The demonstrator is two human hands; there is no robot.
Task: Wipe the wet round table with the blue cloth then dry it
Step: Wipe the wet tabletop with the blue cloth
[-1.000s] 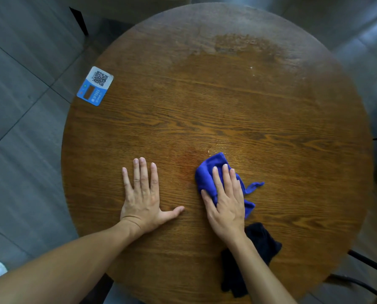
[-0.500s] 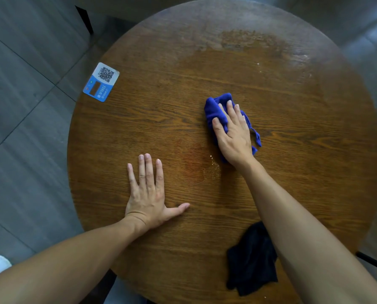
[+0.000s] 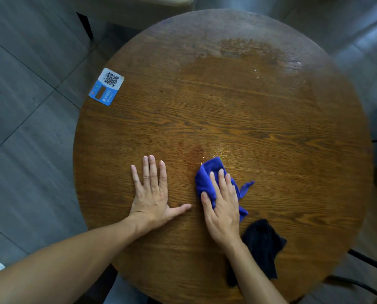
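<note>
The round wooden table (image 3: 271,132) fills the view, with a shiny wet patch at the far side and a small wet glint just beyond the blue cloth (image 3: 207,174). My right hand (image 3: 223,207) presses flat on the crumpled blue cloth near the table's front middle, fingers spread over it. My left hand (image 3: 152,194) lies flat on the bare wood just left of it, fingers apart, holding nothing. A black cloth (image 3: 262,244) lies bunched at the front edge, right of my right wrist.
A blue and white QR-code card (image 3: 106,86) sits at the table's left edge. Grey floor tiles surround the table. A pale chair seat (image 3: 139,5) stands beyond the far edge, and dark chair legs (image 3: 369,262) show at the lower right.
My right hand has pulled the blue cloth back from the table's middle toward the front edge. The left hand has stayed planted on the wood.
</note>
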